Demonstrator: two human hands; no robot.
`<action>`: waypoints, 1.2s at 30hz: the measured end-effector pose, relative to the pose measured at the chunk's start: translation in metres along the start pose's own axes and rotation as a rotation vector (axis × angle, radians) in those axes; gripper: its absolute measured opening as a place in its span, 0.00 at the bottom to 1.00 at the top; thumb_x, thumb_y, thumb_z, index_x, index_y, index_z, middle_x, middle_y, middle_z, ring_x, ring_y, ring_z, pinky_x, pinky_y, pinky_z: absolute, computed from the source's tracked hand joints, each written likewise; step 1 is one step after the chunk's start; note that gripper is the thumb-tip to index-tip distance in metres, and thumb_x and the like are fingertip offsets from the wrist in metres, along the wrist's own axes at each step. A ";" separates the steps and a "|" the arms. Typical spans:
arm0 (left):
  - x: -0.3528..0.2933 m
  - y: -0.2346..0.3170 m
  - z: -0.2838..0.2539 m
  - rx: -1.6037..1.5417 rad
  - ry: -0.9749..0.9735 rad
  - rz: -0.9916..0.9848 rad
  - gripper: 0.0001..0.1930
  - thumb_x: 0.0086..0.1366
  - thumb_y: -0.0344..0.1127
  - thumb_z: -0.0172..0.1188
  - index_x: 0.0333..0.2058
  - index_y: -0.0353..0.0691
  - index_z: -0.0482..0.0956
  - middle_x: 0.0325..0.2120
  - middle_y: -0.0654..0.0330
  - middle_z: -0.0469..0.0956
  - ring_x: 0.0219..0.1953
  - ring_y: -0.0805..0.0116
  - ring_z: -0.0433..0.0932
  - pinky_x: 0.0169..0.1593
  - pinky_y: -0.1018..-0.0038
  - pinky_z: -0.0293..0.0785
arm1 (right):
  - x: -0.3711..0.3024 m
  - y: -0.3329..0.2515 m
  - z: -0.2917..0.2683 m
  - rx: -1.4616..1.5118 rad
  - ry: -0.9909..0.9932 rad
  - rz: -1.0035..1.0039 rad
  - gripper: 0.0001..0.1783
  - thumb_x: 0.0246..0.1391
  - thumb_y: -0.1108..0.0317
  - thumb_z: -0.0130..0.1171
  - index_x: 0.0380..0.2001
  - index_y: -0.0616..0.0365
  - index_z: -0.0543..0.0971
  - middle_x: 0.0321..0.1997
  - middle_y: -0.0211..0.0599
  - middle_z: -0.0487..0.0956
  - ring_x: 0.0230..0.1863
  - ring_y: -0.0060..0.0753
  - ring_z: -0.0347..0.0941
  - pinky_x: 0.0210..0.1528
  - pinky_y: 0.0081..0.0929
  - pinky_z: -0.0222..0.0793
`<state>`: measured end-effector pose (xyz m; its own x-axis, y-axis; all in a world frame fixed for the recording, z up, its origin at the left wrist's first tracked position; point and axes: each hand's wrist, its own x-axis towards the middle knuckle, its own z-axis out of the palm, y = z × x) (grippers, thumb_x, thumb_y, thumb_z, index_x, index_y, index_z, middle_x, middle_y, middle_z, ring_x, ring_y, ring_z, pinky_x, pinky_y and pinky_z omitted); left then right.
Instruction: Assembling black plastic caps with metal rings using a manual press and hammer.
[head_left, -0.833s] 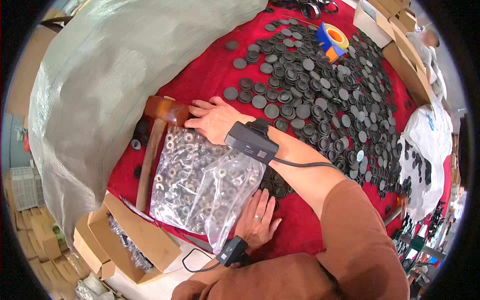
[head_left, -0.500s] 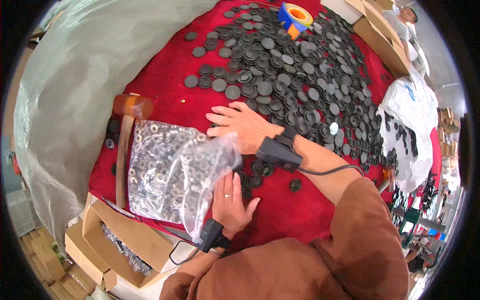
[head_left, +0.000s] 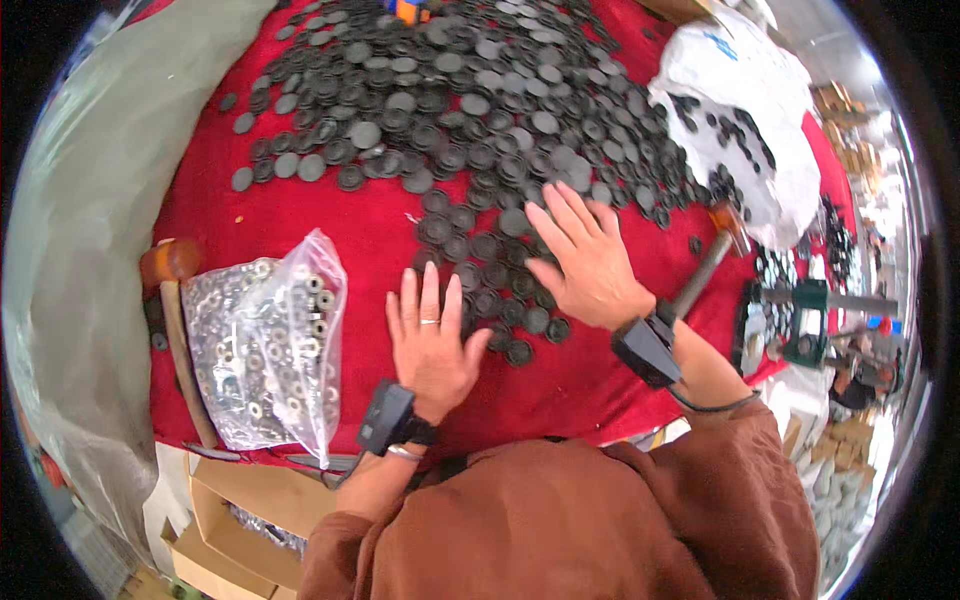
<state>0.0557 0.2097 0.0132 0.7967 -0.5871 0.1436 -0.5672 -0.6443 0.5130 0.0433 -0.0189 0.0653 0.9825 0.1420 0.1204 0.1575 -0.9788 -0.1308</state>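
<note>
Both of my hands lie over a heap of round black caps on a red cloth. My left hand has its fingers spread, flat at the left edge of the nearer caps, and wears a ring. On the other side of these caps, my right hand is spread too, its fingertips by the main pile. Neither hand grips anything. Left of my left hand lies a clear plastic bag full of small metal rings that look like bearings. A mallet with an amber head rests along the bag's left side.
A second mallet lies beyond my right wrist. At the right are a white sack with black caps on it and a green metal tool. An open cardboard box stands below the table's near edge; grey sheeting covers the left.
My right hand has moved from the bag to the right side of the caps. My left hand has come away from the bag. The view has shifted right.
</note>
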 end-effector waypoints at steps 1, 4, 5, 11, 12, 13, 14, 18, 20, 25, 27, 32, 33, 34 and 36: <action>-0.007 -0.004 -0.002 0.062 -0.049 0.061 0.34 0.55 0.40 0.63 0.60 0.41 0.64 0.64 0.48 0.55 0.67 0.45 0.50 0.66 0.47 0.45 | -0.021 -0.008 -0.004 -0.005 -0.006 0.023 0.33 0.51 0.53 0.58 0.60 0.53 0.65 0.66 0.49 0.61 0.68 0.45 0.53 0.63 0.55 0.49; -0.024 -0.014 -0.005 0.070 -0.132 0.135 0.32 0.54 0.37 0.63 0.59 0.42 0.66 0.64 0.49 0.57 0.67 0.48 0.52 0.66 0.48 0.47 | -0.083 -0.041 -0.004 0.094 -0.230 0.013 0.37 0.49 0.48 0.60 0.60 0.51 0.66 0.67 0.47 0.59 0.69 0.45 0.52 0.63 0.59 0.46; -0.030 -0.016 -0.008 0.083 -0.115 0.150 0.33 0.53 0.37 0.64 0.59 0.39 0.66 0.64 0.48 0.57 0.67 0.47 0.52 0.66 0.48 0.46 | -0.100 -0.050 0.007 0.105 -0.254 -0.027 0.38 0.48 0.46 0.60 0.60 0.51 0.65 0.68 0.47 0.58 0.69 0.45 0.52 0.63 0.60 0.46; -0.048 -0.029 -0.022 0.081 0.014 0.076 0.32 0.55 0.35 0.63 0.56 0.30 0.65 0.61 0.44 0.59 0.65 0.44 0.55 0.66 0.51 0.49 | -0.119 -0.069 0.009 -0.182 -0.156 0.309 0.33 0.51 0.48 0.57 0.57 0.54 0.69 0.66 0.47 0.61 0.67 0.45 0.54 0.60 0.58 0.48; -0.050 -0.030 -0.022 0.088 0.016 0.078 0.32 0.55 0.35 0.63 0.56 0.30 0.65 0.61 0.44 0.59 0.65 0.44 0.55 0.66 0.51 0.49 | -0.114 -0.070 0.009 -0.120 -0.091 0.289 0.31 0.50 0.50 0.59 0.54 0.55 0.71 0.60 0.45 0.65 0.62 0.44 0.60 0.56 0.52 0.53; -0.050 -0.033 -0.021 0.054 0.068 0.065 0.30 0.55 0.34 0.63 0.55 0.29 0.66 0.60 0.43 0.61 0.64 0.44 0.57 0.66 0.52 0.51 | -0.109 -0.073 0.011 -0.063 -0.028 0.271 0.28 0.49 0.52 0.61 0.51 0.55 0.72 0.55 0.44 0.70 0.56 0.42 0.66 0.53 0.45 0.59; -0.050 -0.033 -0.022 0.023 0.121 0.054 0.29 0.55 0.33 0.63 0.54 0.28 0.67 0.59 0.43 0.62 0.63 0.43 0.58 0.65 0.53 0.53 | -0.101 -0.080 0.012 0.054 0.030 0.226 0.28 0.45 0.56 0.65 0.48 0.56 0.73 0.48 0.41 0.72 0.47 0.40 0.70 0.46 0.39 0.62; -0.049 -0.035 -0.014 -0.063 0.170 0.076 0.28 0.51 0.33 0.65 0.51 0.29 0.70 0.57 0.45 0.66 0.61 0.45 0.62 0.63 0.49 0.55 | -0.045 -0.118 0.032 0.306 0.131 0.123 0.28 0.45 0.58 0.65 0.47 0.60 0.72 0.36 0.39 0.70 0.37 0.40 0.70 0.35 0.34 0.70; -0.045 -0.034 -0.014 -0.035 0.143 0.126 0.27 0.51 0.32 0.64 0.51 0.30 0.71 0.56 0.47 0.67 0.61 0.46 0.62 0.63 0.49 0.55 | -0.031 -0.125 0.053 0.301 0.027 0.130 0.25 0.46 0.62 0.63 0.47 0.62 0.71 0.37 0.40 0.69 0.40 0.42 0.69 0.37 0.35 0.71; -0.055 -0.044 -0.014 0.033 0.050 0.240 0.22 0.54 0.31 0.59 0.50 0.35 0.74 0.57 0.52 0.68 0.61 0.51 0.63 0.63 0.49 0.54 | -0.058 -0.145 0.058 0.348 0.024 0.104 0.17 0.44 0.62 0.62 0.36 0.59 0.73 0.34 0.39 0.69 0.38 0.40 0.71 0.35 0.34 0.73; -0.057 -0.045 -0.013 0.021 0.054 0.265 0.23 0.55 0.32 0.59 0.51 0.34 0.73 0.57 0.50 0.68 0.61 0.49 0.62 0.64 0.48 0.54 | -0.067 -0.145 0.058 0.388 0.046 0.104 0.17 0.45 0.60 0.62 0.36 0.57 0.73 0.34 0.38 0.70 0.37 0.39 0.71 0.34 0.35 0.72; -0.043 -0.031 -0.030 -0.028 0.124 0.238 0.27 0.55 0.33 0.61 0.54 0.29 0.68 0.58 0.44 0.65 0.62 0.46 0.61 0.64 0.49 0.53 | -0.073 -0.102 0.028 0.259 0.275 0.277 0.18 0.46 0.64 0.66 0.41 0.55 0.76 0.28 0.36 0.74 0.30 0.43 0.72 0.32 0.36 0.72; -0.035 -0.028 -0.030 -0.027 0.139 0.249 0.26 0.55 0.31 0.61 0.53 0.29 0.68 0.58 0.44 0.65 0.61 0.45 0.61 0.64 0.52 0.53 | -0.072 -0.084 0.030 0.237 0.347 0.369 0.18 0.46 0.65 0.65 0.42 0.55 0.76 0.30 0.37 0.73 0.31 0.44 0.72 0.32 0.37 0.71; -0.022 -0.026 -0.026 -0.017 0.187 0.250 0.25 0.56 0.30 0.61 0.52 0.29 0.69 0.56 0.45 0.67 0.59 0.44 0.64 0.62 0.53 0.57 | -0.067 -0.070 0.030 0.204 0.342 0.426 0.16 0.48 0.66 0.63 0.41 0.56 0.74 0.31 0.38 0.71 0.32 0.43 0.72 0.32 0.38 0.72; 0.006 -0.024 -0.022 -0.022 0.242 0.211 0.24 0.57 0.30 0.60 0.53 0.30 0.69 0.52 0.46 0.70 0.54 0.47 0.68 0.58 0.57 0.62 | -0.056 -0.049 0.030 0.178 0.344 0.482 0.14 0.49 0.67 0.61 0.40 0.56 0.73 0.33 0.40 0.69 0.34 0.43 0.71 0.32 0.39 0.72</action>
<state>0.0786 0.2323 0.0207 0.6903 -0.5709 0.4445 -0.7224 -0.5088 0.4683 -0.0163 0.0255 0.0350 0.8636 -0.3951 0.3133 -0.2530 -0.8770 -0.4085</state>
